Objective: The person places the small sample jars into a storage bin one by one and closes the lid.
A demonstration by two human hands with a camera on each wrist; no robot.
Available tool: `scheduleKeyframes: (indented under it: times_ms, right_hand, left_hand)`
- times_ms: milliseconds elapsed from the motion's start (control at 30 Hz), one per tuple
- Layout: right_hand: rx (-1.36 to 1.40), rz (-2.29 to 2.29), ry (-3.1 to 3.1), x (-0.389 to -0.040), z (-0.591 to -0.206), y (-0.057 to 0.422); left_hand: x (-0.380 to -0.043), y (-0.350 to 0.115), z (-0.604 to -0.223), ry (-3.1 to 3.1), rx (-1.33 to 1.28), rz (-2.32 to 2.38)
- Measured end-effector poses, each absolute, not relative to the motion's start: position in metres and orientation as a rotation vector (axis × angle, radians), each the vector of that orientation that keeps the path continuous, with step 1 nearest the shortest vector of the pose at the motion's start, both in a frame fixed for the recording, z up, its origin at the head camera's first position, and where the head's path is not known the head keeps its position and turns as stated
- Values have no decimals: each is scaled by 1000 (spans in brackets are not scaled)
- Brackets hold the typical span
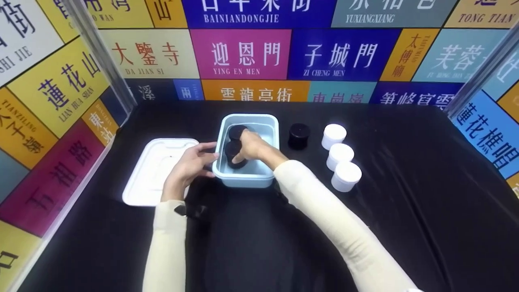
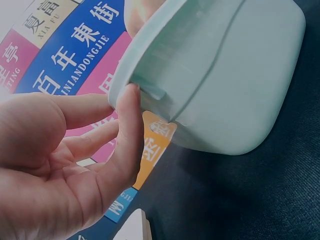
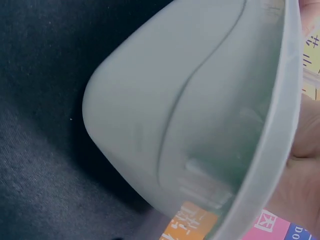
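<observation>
**Inside the pale blue tub (image 1: 243, 182), at 9 o'clock, the near black jar (image 1: 231, 148) is in my right hand (image 1: 255, 147)**

My clock is centred on the tub, with 12 pointing away from me. My right thumb and fingers look curled about the jar's sides, clamped on it; only the head view shows this, as the tub wall hides the jar from my right wrist. My left hand (image 1: 189, 164) touches the tub's rim and outer wall at 9 o'clock, its fingers apart and reaching out, bracing more than gripping.

I judge the jar stiff, fairly light and not fragile, though I cannot tell whether it is filled. Its glossy surface may slip, so the best hold is round the lid's edge, thumb opposite fingers. The tub seems light, with a little give in its walls, and could slide on the black cloth (image 1: 251, 243); the rim is where to steady it.

I count one tub; one white lid (image 1: 152, 174) towards 8 o'clock; three black jars, including the far black jar (image 1: 236, 131) inside at 11 and the outer black jar (image 1: 299, 136) outside, just before 3; and three white jars (image 1: 339, 157) close together around 3, beyond that one
</observation>
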State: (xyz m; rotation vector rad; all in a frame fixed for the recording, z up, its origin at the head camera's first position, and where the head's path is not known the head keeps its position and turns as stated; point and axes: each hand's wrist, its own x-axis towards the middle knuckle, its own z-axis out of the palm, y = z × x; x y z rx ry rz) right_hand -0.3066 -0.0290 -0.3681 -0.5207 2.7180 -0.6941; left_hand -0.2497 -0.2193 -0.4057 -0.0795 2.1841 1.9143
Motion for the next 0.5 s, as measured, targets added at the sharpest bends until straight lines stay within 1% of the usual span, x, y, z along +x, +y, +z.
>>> scheduleKeyframes:
  times_ms: [367, 500]
  right_hand:
    - [-520, -751, 2723, -296, -362, -20]
    - [-497, -888, 2669, -289, -354, -14]
  left_hand:
    - [-249, -219, -406, 2190, -74, 1914]
    - [-249, -219, -406, 2193, -70, 1912]
